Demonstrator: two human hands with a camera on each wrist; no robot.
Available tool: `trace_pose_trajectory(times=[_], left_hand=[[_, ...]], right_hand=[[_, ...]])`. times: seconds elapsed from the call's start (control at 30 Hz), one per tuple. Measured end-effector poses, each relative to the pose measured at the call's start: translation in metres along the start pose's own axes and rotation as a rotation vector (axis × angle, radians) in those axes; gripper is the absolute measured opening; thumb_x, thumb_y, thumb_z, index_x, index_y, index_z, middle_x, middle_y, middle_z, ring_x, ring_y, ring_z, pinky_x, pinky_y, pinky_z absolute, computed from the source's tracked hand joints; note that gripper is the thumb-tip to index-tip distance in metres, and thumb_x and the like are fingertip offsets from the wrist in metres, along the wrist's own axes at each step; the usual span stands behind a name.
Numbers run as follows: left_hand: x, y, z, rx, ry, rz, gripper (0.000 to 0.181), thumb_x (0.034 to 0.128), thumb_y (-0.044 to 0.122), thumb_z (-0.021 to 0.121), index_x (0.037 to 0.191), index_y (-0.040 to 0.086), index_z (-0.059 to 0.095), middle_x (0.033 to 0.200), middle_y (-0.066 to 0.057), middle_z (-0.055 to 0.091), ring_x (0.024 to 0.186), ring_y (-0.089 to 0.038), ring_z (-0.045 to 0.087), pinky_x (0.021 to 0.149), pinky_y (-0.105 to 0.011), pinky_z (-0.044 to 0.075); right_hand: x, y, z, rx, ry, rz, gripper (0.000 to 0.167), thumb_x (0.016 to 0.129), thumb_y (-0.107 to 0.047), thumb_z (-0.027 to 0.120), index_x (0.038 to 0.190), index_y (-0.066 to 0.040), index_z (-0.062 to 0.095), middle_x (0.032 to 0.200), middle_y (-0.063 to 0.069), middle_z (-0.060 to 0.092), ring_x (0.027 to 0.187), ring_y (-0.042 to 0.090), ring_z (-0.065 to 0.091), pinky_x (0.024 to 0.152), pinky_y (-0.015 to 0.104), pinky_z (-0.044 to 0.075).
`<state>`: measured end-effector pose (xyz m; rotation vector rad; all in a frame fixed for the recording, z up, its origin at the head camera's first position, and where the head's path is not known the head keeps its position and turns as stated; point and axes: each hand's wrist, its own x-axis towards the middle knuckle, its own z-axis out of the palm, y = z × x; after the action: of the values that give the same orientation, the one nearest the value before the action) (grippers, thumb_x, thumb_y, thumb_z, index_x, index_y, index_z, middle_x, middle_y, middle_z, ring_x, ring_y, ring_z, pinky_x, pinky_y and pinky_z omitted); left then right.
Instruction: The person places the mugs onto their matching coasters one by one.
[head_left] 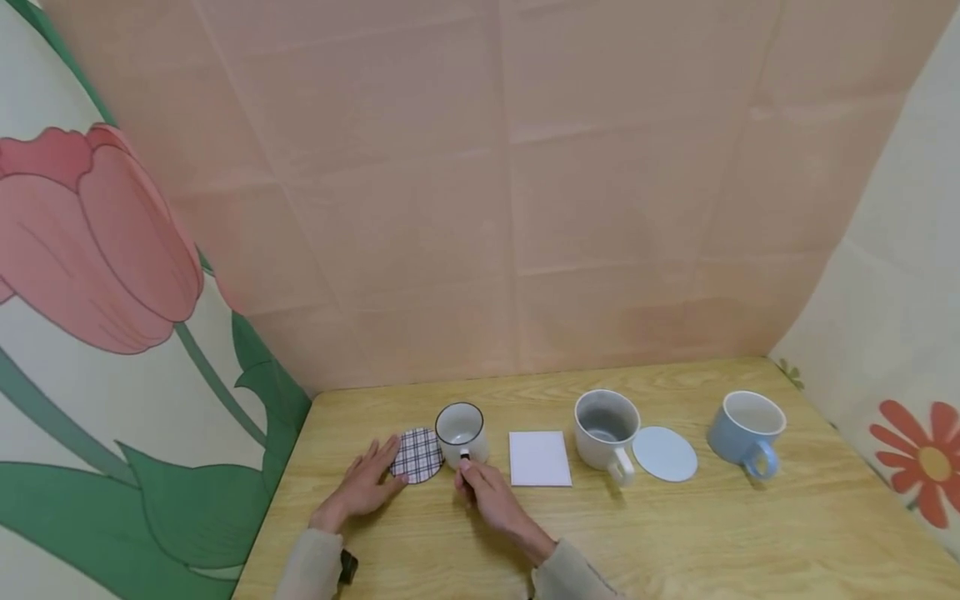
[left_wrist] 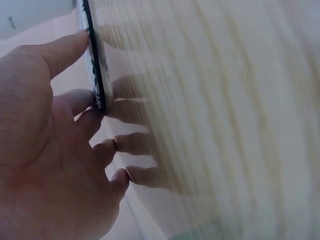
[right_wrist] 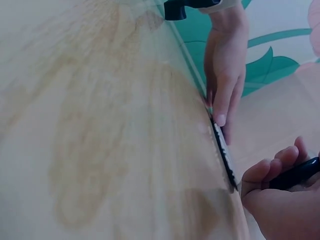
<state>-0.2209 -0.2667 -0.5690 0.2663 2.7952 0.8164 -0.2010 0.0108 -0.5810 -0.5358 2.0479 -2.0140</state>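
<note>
A round plaid coaster (head_left: 417, 456) lies flat on the table. My left hand (head_left: 365, 482) rests beside it with fingers spread, the thumb and index finger touching its edge; in the left wrist view that hand (left_wrist: 55, 135) meets the coaster's dark edge (left_wrist: 94, 65). Just right of the coaster stands a white mug (head_left: 461, 429) with a black rim. By its black handle (right_wrist: 295, 175) my right hand (head_left: 487, 493) grips this mug. The right wrist view shows the curled fingers around the handle, while the mug's body is out of that view.
To the right, a square white coaster (head_left: 540, 458), a larger white mug (head_left: 606, 429), a round pale blue coaster (head_left: 664, 454) and a blue mug (head_left: 742, 427) form a row on the wooden table (head_left: 675, 542). A pink cloth backdrop (head_left: 480, 208) rises behind.
</note>
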Motion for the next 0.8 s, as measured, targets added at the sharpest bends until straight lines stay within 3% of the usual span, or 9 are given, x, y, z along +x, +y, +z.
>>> trace_pose_trajectory(times=[0.33,0.8], left_hand=[[0.0,0.001,0.001,0.003,-0.001,-0.014,0.074,0.1089,0.04,0.06,0.169,0.011,0.029,0.178,-0.01,0.022,0.165,-0.046,0.008,0.133,-0.068,0.005],[0.001,0.001,0.002,0.007,0.005,-0.024,0.074,0.1088,0.04,0.06,0.169,0.011,0.03,0.178,-0.01,0.022,0.165,-0.046,0.008,0.133,-0.068,0.005]], right_hand=[[0.003,-0.01,-0.003,-0.014,-0.016,-0.005,0.056,0.119,-0.03,0.032,0.104,0.017,0.058,0.083,0.025,0.056,0.071,0.009,0.051,0.063,0.019,0.047],[0.01,-0.018,-0.002,0.017,-0.025,-0.009,0.056,0.119,-0.027,0.032,0.104,0.021,0.056,0.081,0.007,0.055,0.073,0.014,0.051,0.064,0.023,0.049]])
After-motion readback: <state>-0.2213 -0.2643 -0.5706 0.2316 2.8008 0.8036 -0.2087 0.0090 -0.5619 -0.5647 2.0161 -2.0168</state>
